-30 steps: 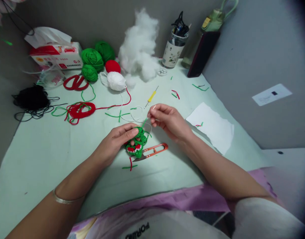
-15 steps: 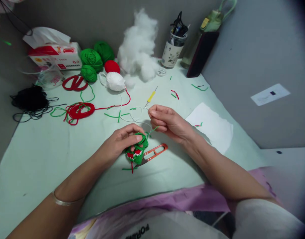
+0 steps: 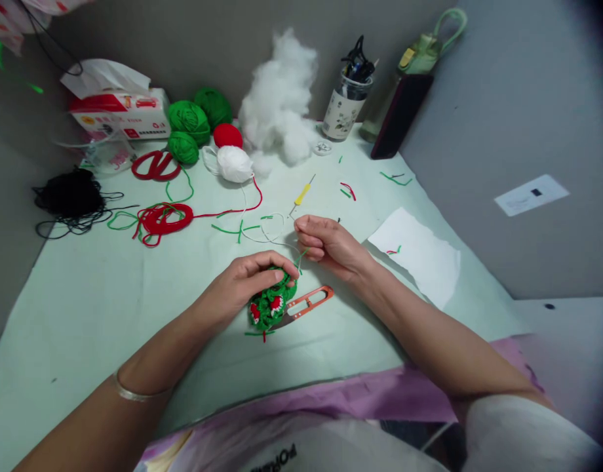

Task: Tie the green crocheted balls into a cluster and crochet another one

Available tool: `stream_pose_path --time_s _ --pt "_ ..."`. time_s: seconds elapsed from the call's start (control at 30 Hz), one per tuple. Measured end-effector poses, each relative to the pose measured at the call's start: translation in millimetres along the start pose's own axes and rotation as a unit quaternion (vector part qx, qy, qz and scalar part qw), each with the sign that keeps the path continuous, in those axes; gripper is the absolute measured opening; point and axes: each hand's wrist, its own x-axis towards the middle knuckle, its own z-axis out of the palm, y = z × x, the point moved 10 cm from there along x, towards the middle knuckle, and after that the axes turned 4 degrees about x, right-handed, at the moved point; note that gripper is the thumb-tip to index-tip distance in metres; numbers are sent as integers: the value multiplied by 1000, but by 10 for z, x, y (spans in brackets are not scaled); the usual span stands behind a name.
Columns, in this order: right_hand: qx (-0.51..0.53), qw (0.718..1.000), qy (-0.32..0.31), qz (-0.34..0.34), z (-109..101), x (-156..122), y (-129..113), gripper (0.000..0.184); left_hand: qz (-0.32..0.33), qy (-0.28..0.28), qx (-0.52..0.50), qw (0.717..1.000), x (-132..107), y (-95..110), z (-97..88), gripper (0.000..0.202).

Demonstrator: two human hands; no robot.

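My left hand (image 3: 255,278) is closed on a small green crochet piece (image 3: 269,309) with red and white details, its thumb lying over the top. A strand of white yarn (image 3: 282,243) runs from beside the piece across the table. To the right, my right hand (image 3: 331,244) is in a pinch. Something thin and pale sticks out at its fingertips, too small to name. Orange thread snips (image 3: 310,302) lie partly under the crochet piece. Just beyond my right fingertips lies a yellow-handled crochet hook (image 3: 303,194).
Green yarn balls (image 3: 189,122), a white yarn ball (image 3: 235,164), fluffy stuffing (image 3: 282,98) and a pen jar (image 3: 348,108) line the back. Coiled red yarn (image 3: 164,221), red-handled scissors (image 3: 156,166) and black yarn (image 3: 68,198) lie left. Torn paper (image 3: 414,255) is at the right.
The crochet piece has turned in my left hand, showing its red and white parts differently. My right hand stays pinched in about the same place. The whole view has shifted slightly.
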Motion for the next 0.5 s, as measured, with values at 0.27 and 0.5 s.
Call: stream_pose_path --time_s 0.27,0.5 --pt "-34 994 72 -71 -297 36 -286 28 -24 81 -12 996 -38 88 -231 20" --pt "-474 859 107 -162 -266 -104 -645 12 -20 114 -14 993 -83 182 -360 24"
